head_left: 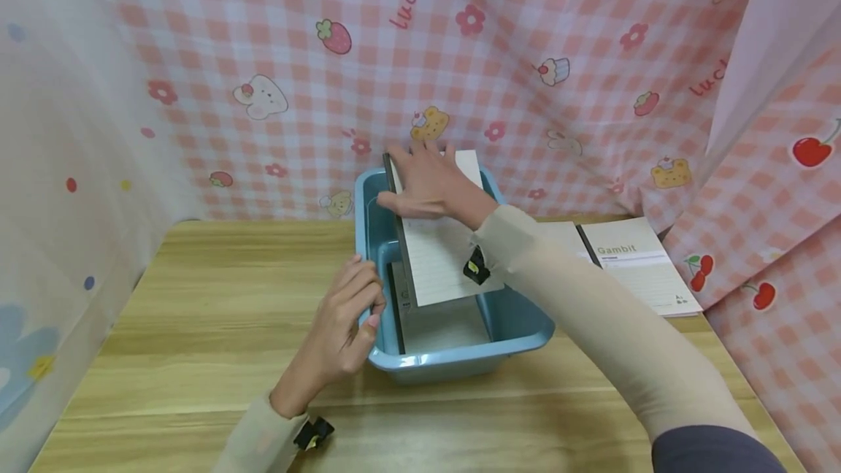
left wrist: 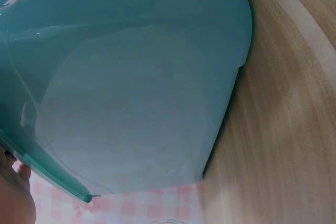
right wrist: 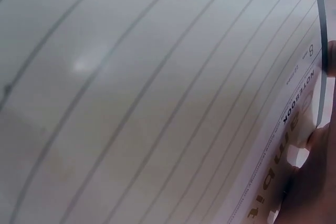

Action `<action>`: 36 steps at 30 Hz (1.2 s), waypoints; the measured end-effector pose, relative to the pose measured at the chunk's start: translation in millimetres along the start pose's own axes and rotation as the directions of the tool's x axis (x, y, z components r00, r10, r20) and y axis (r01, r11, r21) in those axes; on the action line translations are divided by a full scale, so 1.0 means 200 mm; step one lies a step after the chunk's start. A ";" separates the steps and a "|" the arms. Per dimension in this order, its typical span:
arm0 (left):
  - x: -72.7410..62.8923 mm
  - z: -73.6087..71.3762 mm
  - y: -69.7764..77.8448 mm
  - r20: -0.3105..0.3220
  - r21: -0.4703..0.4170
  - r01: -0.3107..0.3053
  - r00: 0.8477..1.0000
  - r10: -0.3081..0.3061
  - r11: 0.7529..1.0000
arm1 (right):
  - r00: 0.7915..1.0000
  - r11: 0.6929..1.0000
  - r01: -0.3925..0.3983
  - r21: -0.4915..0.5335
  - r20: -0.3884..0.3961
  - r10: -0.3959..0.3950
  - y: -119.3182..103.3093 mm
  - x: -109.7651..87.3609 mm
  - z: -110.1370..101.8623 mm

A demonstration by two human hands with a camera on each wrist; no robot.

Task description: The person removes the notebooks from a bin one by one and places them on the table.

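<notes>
A light blue plastic bin [head_left: 453, 360] stands on the table, its outer wall [left wrist: 131, 103] filling much of the left wrist view. My left hand [head_left: 344, 312] grips the left rim, fingers curled over it. Over the bin, my right hand [head_left: 427, 185] holds a pale lined notebook [head_left: 436, 258] from above, thumb at its dark spine and fingers spread toward the far edge. "Gambit" and "NOTEBOOK" show on its cover [right wrist: 157, 103] in the right wrist view. Below it, another notebook [head_left: 443, 331] with a dark spine lies inside the bin, partly hidden.
To the right of the bin, pale notebooks lie on the wooden table [head_left: 230, 312]; the front one [head_left: 644, 268] reads "Gambit". My right forearm partly covers them. A pink checked curtain [head_left: 394, 79] hangs close behind the bin, and a white one [head_left: 72, 130] at the left.
</notes>
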State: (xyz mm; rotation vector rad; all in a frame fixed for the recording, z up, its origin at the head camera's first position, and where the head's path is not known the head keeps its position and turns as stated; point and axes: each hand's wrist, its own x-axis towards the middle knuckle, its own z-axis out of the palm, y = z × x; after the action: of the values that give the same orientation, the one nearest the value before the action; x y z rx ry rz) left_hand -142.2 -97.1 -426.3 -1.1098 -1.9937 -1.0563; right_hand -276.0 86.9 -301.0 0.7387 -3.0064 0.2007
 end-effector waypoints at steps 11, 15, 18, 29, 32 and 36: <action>0.00 0.00 0.00 -0.011 0.014 -0.014 1.000 0.014 1.000 | 0.995 1.000 0.013 -0.013 -0.097 -0.014 0.02 -0.04 -0.30; 0.00 0.00 0.00 -0.013 0.012 -0.023 1.000 0.023 1.000 | 0.991 1.000 0.001 -0.001 -0.136 -0.001 0.06 -0.09 -0.40; 0.00 0.00 0.00 -0.008 0.019 -0.016 1.000 0.016 1.000 | 0.988 1.000 -0.013 0.006 -0.154 0.014 0.10 -0.13 -0.46; 0.00 0.00 0.00 0.015 0.025 0.012 1.000 -0.012 1.000 | 0.980 0.997 -0.070 0.031 -0.185 0.074 0.34 -0.32 -0.51; 0.00 0.00 0.00 0.015 0.026 0.013 1.000 -0.013 1.000 | 0.978 0.997 -0.077 0.026 -0.192 0.080 0.40 -0.37 -0.48; 0.00 0.00 0.00 0.010 0.021 0.013 1.000 -0.013 1.000 | 0.977 0.995 -0.095 0.017 -0.189 0.097 0.48 -0.45 -0.42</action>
State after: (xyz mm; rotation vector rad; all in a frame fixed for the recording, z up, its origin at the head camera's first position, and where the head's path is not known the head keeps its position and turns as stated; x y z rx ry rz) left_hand -142.1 -97.6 -427.0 -1.0945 -2.0184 -1.0357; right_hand -240.8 224.7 -234.7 0.5407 -2.8627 0.2701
